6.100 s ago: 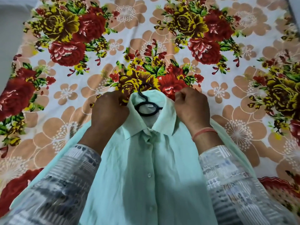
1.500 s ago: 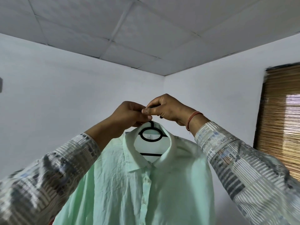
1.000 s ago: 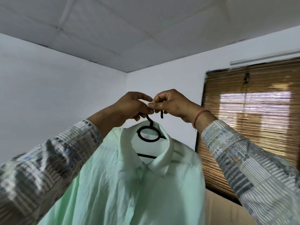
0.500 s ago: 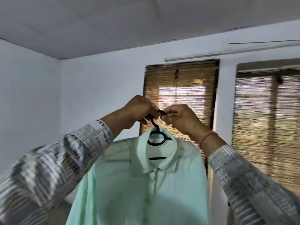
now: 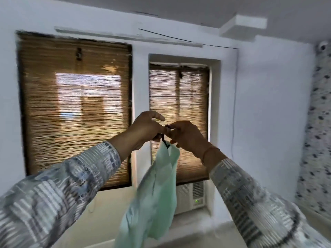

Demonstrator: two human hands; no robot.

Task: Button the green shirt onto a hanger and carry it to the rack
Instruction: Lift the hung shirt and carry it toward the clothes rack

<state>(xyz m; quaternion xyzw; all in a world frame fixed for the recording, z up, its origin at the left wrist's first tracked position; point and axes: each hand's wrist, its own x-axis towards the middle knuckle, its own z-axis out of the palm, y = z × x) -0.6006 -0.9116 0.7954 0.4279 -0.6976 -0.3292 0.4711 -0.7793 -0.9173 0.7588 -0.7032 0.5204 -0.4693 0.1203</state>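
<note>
Left of the narrow blind [image 5: 179, 108] is a wider blind [image 5: 77, 108]. In front of the narrow blind's left edge, the left hand [image 5: 145, 129] pinches the black hanger [image 5: 163, 139] low on its hook, with one finger sticking out straight above. The green shirt [image 5: 157, 190] hangs from the hanger, turned edge-on. It drapes down past the narrow blind's bottom edge and rests on nothing. The right hand [image 5: 186, 136], in front of the narrow blind's middle, pinches the top of the hook. Below the narrow blind sits an air conditioner [image 5: 190, 196]. No rack is in view. The shirt looks light, thin and limp. It would likely sway, and could slip off the hanger's shoulders if tipped. The stiff hook, kept upright, is the better place to hold, rather than the cloth.
</note>
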